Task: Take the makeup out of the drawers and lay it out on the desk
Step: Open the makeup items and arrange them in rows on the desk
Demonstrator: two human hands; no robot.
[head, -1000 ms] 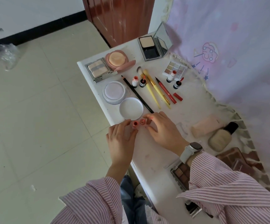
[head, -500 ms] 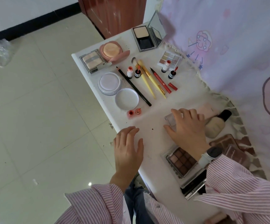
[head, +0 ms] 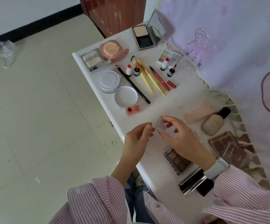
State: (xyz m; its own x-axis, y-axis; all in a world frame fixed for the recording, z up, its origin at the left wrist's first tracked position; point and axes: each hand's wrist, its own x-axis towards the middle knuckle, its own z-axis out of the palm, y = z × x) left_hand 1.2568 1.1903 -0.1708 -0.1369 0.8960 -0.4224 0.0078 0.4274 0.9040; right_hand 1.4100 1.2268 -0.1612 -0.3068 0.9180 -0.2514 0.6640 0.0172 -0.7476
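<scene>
Pencil (head: 132, 84) right of two round jars (head: 117, 88); brushes (head: 148, 76) right of pencil; palette (head: 178, 160) nearest.

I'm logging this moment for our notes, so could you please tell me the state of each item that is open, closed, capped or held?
Silver mirrored powder compact: lid open, upright.
Round pink cushion compact: open.
Round white powder jar: lid off.
Its round white lid: lying beside it.
Red eyeliner pen: uncapped.
Small clear plastic case: held.
Right hand: gripping the case.
Left hand: fingertips near the case, contact unclear.
</scene>
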